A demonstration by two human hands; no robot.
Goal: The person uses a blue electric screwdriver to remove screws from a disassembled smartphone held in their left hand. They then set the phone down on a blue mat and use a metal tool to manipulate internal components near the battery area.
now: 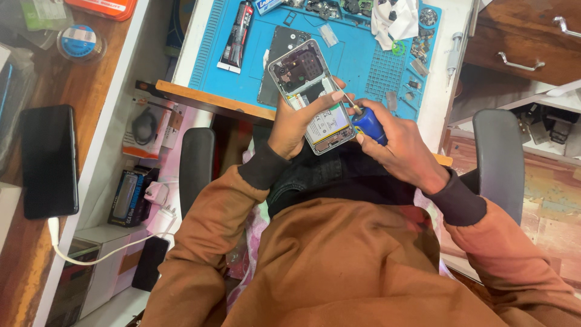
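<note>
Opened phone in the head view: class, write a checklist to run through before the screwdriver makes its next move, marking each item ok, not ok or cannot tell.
1. Left hand grips the opened phone firmly: ok.
2. Right hand wraps the blue-handled screwdriver: ok.
3. Screwdriver tip seated on a screw: cannot tell, too small.
4. Phone supported by the blue work mat: not ok, it is held up over the desk edge and the lap.
5. Phone's back cover off, with the inside showing: ok.

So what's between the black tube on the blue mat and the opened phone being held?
In the head view, a dark back cover lies on the blue mat between the black tube and the opened phone.
</note>
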